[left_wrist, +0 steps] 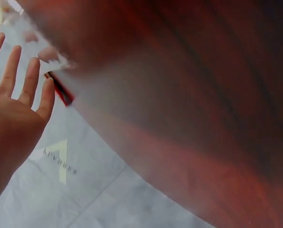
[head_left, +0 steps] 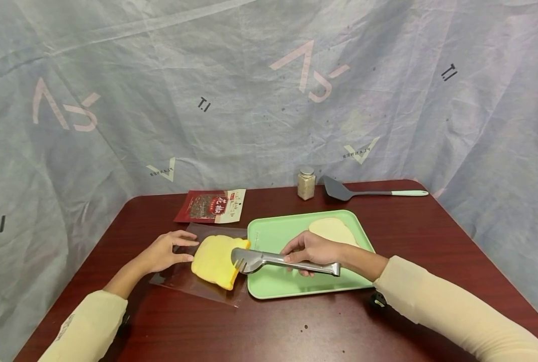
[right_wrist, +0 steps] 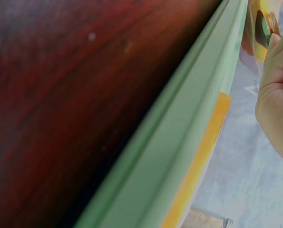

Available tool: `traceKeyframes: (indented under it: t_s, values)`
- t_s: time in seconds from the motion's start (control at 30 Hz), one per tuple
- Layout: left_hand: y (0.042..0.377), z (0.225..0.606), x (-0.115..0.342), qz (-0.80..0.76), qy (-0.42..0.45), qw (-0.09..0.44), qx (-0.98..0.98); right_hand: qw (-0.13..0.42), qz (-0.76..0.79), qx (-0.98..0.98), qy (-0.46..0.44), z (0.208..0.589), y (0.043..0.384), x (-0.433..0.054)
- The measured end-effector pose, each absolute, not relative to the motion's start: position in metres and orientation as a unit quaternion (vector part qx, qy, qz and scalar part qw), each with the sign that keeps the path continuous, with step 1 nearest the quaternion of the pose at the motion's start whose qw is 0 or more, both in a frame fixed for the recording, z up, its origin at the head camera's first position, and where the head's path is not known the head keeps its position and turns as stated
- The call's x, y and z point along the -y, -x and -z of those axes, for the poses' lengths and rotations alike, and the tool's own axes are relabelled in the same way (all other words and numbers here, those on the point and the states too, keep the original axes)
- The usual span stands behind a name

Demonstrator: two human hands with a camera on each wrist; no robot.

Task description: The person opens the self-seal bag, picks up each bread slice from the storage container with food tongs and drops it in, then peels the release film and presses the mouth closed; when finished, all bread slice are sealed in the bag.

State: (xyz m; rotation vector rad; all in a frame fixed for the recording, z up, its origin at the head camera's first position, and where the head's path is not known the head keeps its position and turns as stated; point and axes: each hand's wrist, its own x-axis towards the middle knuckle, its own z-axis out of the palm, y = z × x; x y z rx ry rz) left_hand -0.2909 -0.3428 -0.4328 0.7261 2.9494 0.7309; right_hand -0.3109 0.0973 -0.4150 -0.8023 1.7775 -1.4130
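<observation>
My right hand (head_left: pixel 316 249) grips metal serving tongs (head_left: pixel 273 258), pointing left across the tray. Their head overlaps the right edge of a yellow toast-shaped bread slice (head_left: pixel 214 259); I cannot tell whether it pinches the slice. Under that slice lies a clear plastic bag (head_left: pixel 178 282). At the slice's left side my left hand (head_left: pixel 166 251) has its fingers loosely spread and holds nothing; the left wrist view shows its palm (left_wrist: pixel 17 114). A second, paler slice (head_left: pixel 331 229) lies on the green tray (head_left: pixel 278 287), partly hidden behind my right hand. Its orange edge (right_wrist: pixel 203 156) shows in the right wrist view.
Behind the bag lies a red seasoning pouch (head_left: pixel 207 207). A small lidded glass jar (head_left: pixel 306 185) stands at the table's back edge. To its right lies a grey spatula (head_left: pixel 339 191) with a pale handle. Grey printed cloth (head_left: pixel 251 125) hangs around the dark red table (head_left: pixel 287 332).
</observation>
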Motion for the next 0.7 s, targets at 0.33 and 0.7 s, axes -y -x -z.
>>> traceKeyframes:
  t_s: [0.33,0.7]
  values:
    - [0.2923,0.4414,0.3347,-0.277,-0.218,-0.018,-0.936,0.359,0.549,-0.693,0.298,0.4157,0.3114,-0.099]
    - [0.2888,0.4391,0.335,-0.301,-0.22,-0.069,-0.925,0.369,0.561,-0.692,0.265,0.4137,0.3096,-0.0982]
